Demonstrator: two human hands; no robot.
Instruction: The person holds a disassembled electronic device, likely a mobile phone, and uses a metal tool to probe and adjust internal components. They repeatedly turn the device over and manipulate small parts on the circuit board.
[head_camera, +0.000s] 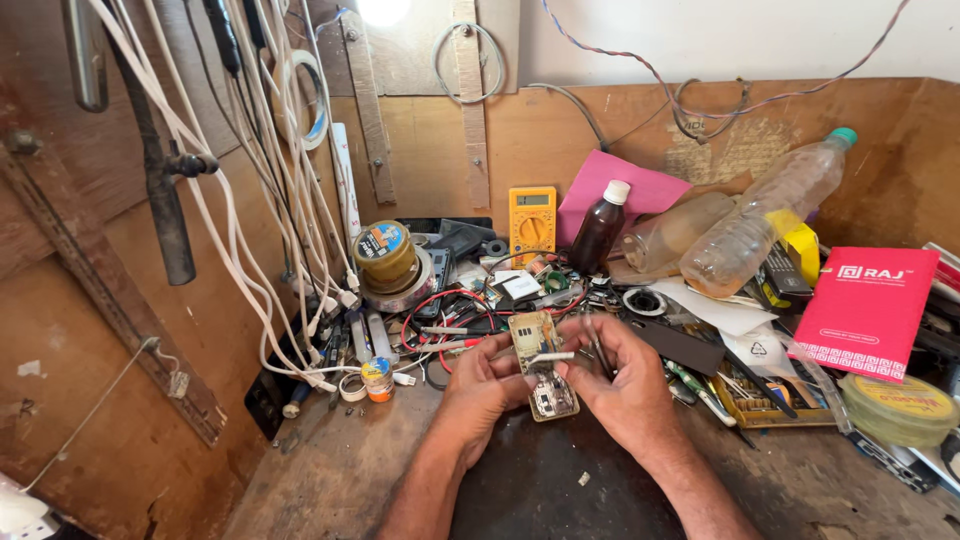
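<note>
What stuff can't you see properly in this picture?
- Circuit board: head view, its side edges hidden by the left hand and right hand; its parts too small.
- Yellow multimeter: screen too small.
- Lamp: cut off by the top edge.

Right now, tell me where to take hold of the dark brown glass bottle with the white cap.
Grip the dark brown glass bottle around its upper body just below the white cap, coming from the front-left: it leans slightly, clear plastic bottles crowd its right, clutter hides its base.
</note>
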